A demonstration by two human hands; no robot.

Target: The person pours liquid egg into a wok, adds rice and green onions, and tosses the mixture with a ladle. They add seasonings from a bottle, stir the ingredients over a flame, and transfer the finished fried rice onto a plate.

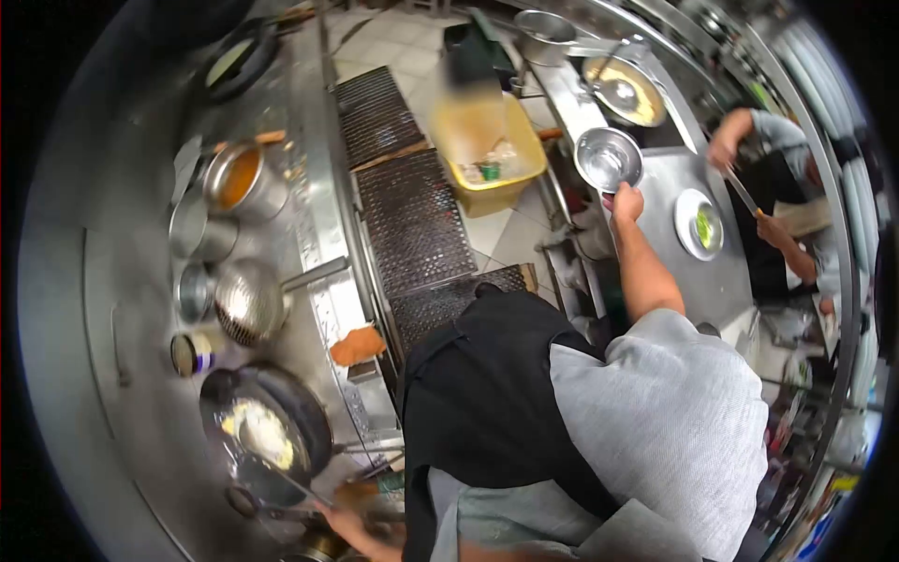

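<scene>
Eight o'clock: pan (316,403) of pale food (267,436), seemingly part-cooked, unplated | Seven: left hand (345,526) closed around thin utensil handle (298,485) | Two: shiny metal bowl (609,159), right hand (626,201) gripping its near edge | Nearly three: plate (688,242), greens (702,228) on it

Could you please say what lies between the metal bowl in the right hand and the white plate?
Between the metal bowl and white plate, the head view shows only bare steel counter.
</scene>
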